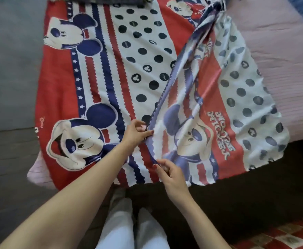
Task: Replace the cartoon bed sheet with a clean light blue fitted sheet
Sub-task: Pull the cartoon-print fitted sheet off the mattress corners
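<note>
Sheet [111, 69] covers most of the bed, a thin soft cloth with red, white and blue stripes, dark dots and big cartoon faces. Its right side is flipped over onto the middle, so the pale back of the print shows there. That makes a long fold edge [166, 87]. The edge runs from near the hands up and away to the far right of the bed.

The left hand [136, 132] is farther up the edge. Its thumb and fingers pinch the edge. The right hand [170, 174] is closer to the body, at the near end of the edge. Its fingers curl and pinch the cloth there too. So both hands hold the same line of cloth, one just past the other, and the rest of the edge lies straight ahead of them.

On the right, the mattress [281, 56] is bare where the cloth came off. It is pink and looks ribbed. A pink corner also peeks out low on the left.

I think the old cloth is about half off. No light blue one is in sight yet.
</note>
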